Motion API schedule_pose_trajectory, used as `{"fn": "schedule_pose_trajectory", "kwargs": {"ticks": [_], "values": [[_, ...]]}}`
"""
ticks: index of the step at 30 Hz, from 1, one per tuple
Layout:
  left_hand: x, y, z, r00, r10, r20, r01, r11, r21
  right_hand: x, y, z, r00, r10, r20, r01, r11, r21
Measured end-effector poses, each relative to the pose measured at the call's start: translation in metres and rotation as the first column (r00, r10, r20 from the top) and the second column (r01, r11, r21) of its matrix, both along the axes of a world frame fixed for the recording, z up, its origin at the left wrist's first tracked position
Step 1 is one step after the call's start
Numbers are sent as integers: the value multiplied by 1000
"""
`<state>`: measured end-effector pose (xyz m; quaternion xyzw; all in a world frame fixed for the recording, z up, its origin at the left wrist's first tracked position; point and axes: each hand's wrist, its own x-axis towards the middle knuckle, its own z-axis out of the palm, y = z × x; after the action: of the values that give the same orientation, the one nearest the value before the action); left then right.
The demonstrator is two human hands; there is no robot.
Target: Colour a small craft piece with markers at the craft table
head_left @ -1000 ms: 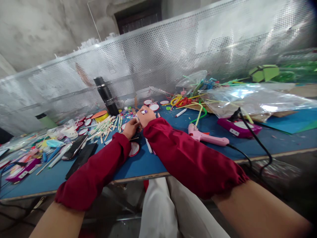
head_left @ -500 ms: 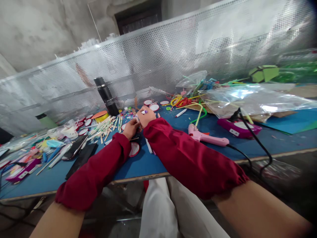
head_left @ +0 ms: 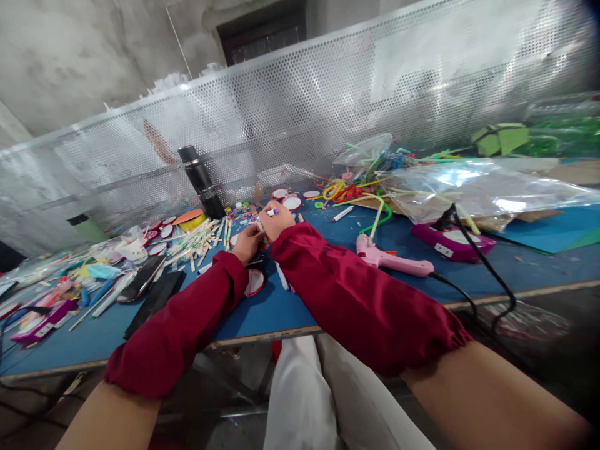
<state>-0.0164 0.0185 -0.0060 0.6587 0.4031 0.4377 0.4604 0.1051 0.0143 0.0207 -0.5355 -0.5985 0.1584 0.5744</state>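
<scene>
In the head view my right hand (head_left: 281, 222) is closed around a white marker (head_left: 271, 213) with a purple end. Right beside it, my left hand (head_left: 248, 245) pinches a small pale piece, mostly covered by the fingers. The hands meet just above the blue table (head_left: 274, 317). Below them lies a round white disc with a red rim (head_left: 254, 283). Another white marker (head_left: 282, 276) rests near my right sleeve. Left of my hands is a loose pile of pale wooden sticks (head_left: 199, 236).
A black bottle (head_left: 202, 182) stands behind the sticks. On the right lie a pink glue gun (head_left: 398, 261) with its cord, a purple power strip (head_left: 450, 244) and a clear plastic bag (head_left: 492, 187). A black phone-like object (head_left: 142, 279) lies left. A perforated metal panel (head_left: 300, 119) runs behind.
</scene>
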Motion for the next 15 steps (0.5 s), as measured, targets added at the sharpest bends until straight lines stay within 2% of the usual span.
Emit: {"fn": "schedule_pose_trajectory", "kwargs": {"ticks": [15], "values": [[0, 1, -2, 1000, 19, 20, -18, 1000, -21, 0, -2, 0, 1000, -11, 6, 12, 1000, -23]]}}
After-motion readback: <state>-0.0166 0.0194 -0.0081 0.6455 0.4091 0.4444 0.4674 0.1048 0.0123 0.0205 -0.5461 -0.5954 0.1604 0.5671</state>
